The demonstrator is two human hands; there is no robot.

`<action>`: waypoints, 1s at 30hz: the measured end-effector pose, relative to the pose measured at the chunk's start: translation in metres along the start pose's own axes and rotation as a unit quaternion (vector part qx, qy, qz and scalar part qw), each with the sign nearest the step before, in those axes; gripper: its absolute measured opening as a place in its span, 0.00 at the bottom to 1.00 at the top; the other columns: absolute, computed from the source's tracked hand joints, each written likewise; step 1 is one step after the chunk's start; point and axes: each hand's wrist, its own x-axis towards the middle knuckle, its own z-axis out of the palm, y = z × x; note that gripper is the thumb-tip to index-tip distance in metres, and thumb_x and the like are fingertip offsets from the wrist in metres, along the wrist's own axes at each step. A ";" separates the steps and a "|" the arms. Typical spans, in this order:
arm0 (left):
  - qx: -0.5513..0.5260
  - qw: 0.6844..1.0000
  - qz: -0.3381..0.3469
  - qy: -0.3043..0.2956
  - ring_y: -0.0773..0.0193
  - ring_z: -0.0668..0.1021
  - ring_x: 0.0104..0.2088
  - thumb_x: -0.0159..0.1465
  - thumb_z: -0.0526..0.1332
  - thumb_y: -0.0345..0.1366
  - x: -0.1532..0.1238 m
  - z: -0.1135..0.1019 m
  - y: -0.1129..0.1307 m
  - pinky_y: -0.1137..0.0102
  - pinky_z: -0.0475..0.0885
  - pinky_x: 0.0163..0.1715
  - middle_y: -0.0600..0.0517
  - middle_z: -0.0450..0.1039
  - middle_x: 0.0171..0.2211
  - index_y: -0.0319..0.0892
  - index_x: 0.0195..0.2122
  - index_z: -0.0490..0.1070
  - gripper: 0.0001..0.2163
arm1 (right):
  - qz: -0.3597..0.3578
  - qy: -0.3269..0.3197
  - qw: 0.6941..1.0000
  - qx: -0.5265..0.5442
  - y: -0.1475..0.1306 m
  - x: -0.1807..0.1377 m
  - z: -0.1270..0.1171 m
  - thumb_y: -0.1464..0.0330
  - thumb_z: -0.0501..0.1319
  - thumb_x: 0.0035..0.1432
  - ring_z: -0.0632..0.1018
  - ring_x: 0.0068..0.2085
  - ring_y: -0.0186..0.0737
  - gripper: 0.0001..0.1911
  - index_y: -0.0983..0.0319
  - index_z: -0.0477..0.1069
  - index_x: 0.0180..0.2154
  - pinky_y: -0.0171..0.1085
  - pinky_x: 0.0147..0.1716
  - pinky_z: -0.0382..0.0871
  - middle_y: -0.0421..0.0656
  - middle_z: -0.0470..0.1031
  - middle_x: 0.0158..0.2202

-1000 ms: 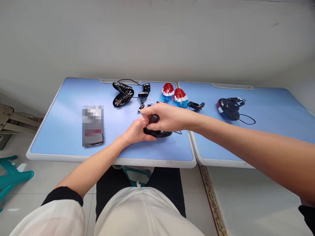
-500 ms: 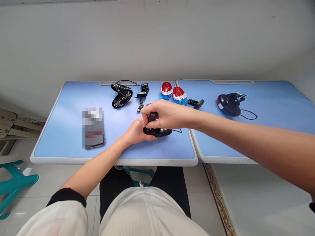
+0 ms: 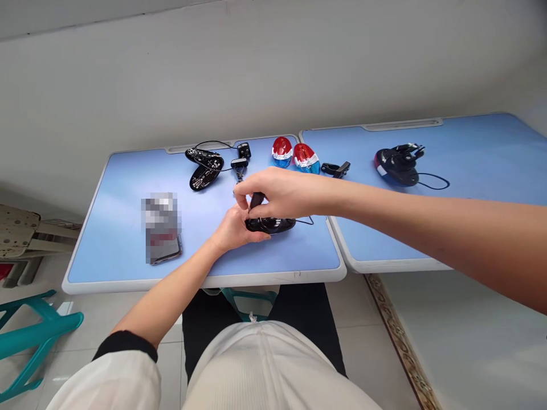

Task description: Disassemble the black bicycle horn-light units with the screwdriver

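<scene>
Your left hand (image 3: 236,229) grips the left end of the glossy black oval plastic casing (image 3: 280,226); above it, your right hand (image 3: 276,191) clasps a stubby black handle (image 3: 256,200).

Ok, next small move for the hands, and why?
Probably a slight twist of the dark handle by the right hand: it grips the handle over one end of the black housing, while the left hand braces that end. The handle's lower tip is hidden, so that's a guess.

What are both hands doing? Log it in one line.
left hand: holds glossy black housing | right hand: grips black handle over it | farther back: two red-and-blue light covers
</scene>
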 end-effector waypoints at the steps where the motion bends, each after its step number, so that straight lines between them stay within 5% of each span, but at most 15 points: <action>1: 0.002 1.000 -0.009 0.003 0.52 0.76 0.45 0.46 0.72 0.37 0.000 0.000 0.001 0.60 0.74 0.41 0.49 0.75 0.40 0.40 0.39 0.75 0.19 | 0.016 0.002 1.000 -0.021 -0.001 0.001 0.001 0.70 0.61 0.53 0.66 0.28 0.35 0.03 0.61 0.67 0.30 0.35 0.27 0.51 0.40 0.68 0.26; 5: -0.017 0.999 -0.031 0.016 0.53 0.75 0.45 0.46 0.72 0.37 -0.001 -0.001 0.004 0.60 0.74 0.42 0.47 0.74 0.44 0.41 0.43 0.74 0.22 | 0.068 0.025 0.993 -0.094 -0.005 0.003 0.004 0.65 0.58 0.57 0.63 0.25 0.35 0.08 0.61 0.63 0.29 0.36 0.26 0.48 0.39 0.63 0.21; 10: -0.035 0.999 -0.012 -0.005 0.53 0.76 0.43 0.47 0.71 0.35 0.000 -0.002 0.005 0.62 0.74 0.40 0.49 0.76 0.39 0.40 0.36 0.76 0.14 | 0.009 0.011 0.999 -0.030 -0.001 -0.002 0.001 0.74 0.58 0.54 0.64 0.28 0.33 0.06 0.61 0.61 0.31 0.34 0.25 0.49 0.41 0.68 0.28; 16: -0.022 0.999 -0.041 0.014 0.54 0.76 0.43 0.45 0.72 0.37 -0.001 -0.001 0.003 0.62 0.74 0.41 0.49 0.75 0.41 0.41 0.40 0.75 0.20 | 0.070 0.023 0.992 -0.106 -0.001 -0.001 0.003 0.64 0.56 0.60 0.61 0.24 0.33 0.07 0.61 0.62 0.32 0.35 0.24 0.47 0.39 0.63 0.23; 21: -0.045 0.999 -0.029 -0.005 0.55 0.76 0.41 0.46 0.70 0.34 -0.001 -0.001 0.003 0.63 0.74 0.40 0.50 0.75 0.36 0.40 0.34 0.76 0.13 | 0.009 0.007 1.000 -0.023 0.004 -0.003 0.000 0.71 0.58 0.56 0.65 0.29 0.33 0.04 0.61 0.62 0.34 0.34 0.26 0.50 0.41 0.69 0.31; 26: -0.055 0.997 -0.046 -0.007 0.55 0.76 0.42 0.47 0.71 0.35 -0.001 -0.002 0.005 0.63 0.73 0.40 0.49 0.75 0.38 0.39 0.40 0.75 0.18 | 0.074 0.018 0.994 -0.073 0.002 -0.002 0.000 0.62 0.57 0.59 0.63 0.26 0.34 0.09 0.61 0.64 0.34 0.35 0.26 0.48 0.40 0.66 0.25; 30: -0.043 0.998 -0.049 -0.011 0.56 0.76 0.39 0.46 0.71 0.35 -0.001 -0.001 0.005 0.64 0.73 0.39 0.51 0.75 0.34 0.40 0.35 0.76 0.14 | 0.079 0.022 0.994 -0.072 -0.001 -0.001 0.000 0.70 0.56 0.57 0.62 0.25 0.33 0.03 0.61 0.65 0.35 0.34 0.25 0.48 0.39 0.65 0.24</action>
